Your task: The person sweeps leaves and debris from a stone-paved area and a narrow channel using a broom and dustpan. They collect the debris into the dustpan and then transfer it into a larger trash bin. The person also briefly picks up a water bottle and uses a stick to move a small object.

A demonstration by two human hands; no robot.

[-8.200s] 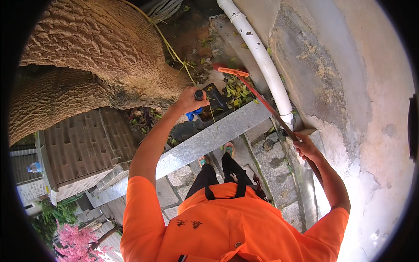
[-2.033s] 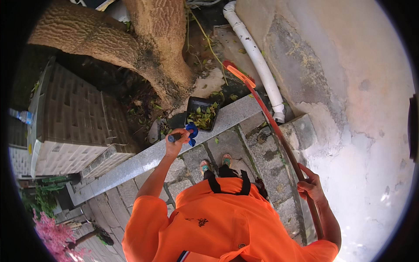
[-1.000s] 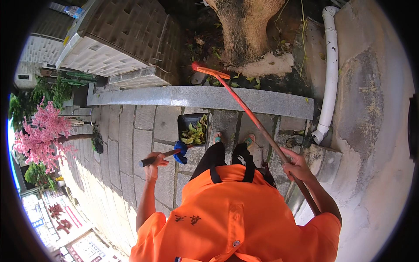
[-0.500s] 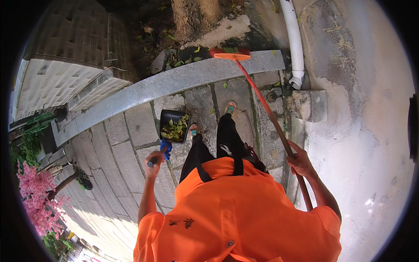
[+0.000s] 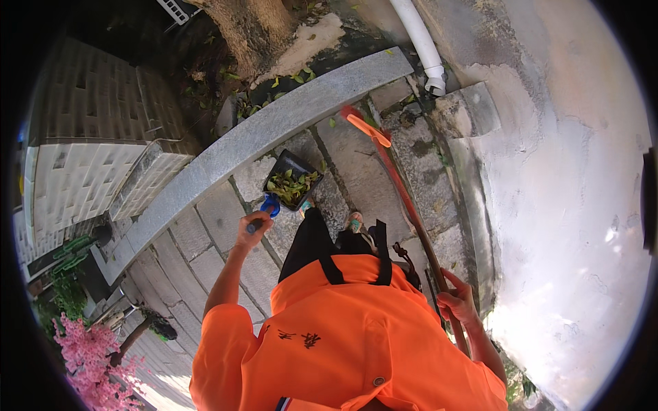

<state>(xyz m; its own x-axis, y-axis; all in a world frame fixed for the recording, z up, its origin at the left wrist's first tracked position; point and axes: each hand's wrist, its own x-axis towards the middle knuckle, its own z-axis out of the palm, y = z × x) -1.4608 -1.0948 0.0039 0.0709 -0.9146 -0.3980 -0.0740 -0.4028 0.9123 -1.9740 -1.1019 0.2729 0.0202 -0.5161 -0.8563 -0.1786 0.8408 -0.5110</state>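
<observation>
My left hand is closed around the dark-tipped handle of a dustpan with a blue joint. The black pan holds green and yellowing leaves and is just in front of my feet. Low at the right, my right hand grips the long reddish-brown stick of a broom. The broom's orange head with red bristles is over the paving, tilted, near the stone kerb. I cannot tell whether the bristles touch the ground.
A grey stone kerb curves across ahead. Behind it are a tree trunk and fallen leaves. A whitewashed wall with a white drainpipe rises on the right. Pink blossoms stand at the lower left.
The broom head has come back from over the kerb to the paving, turning as it moved. The dustpan has shifted slightly forward and right. My view has rotated, and my feet have changed position.
</observation>
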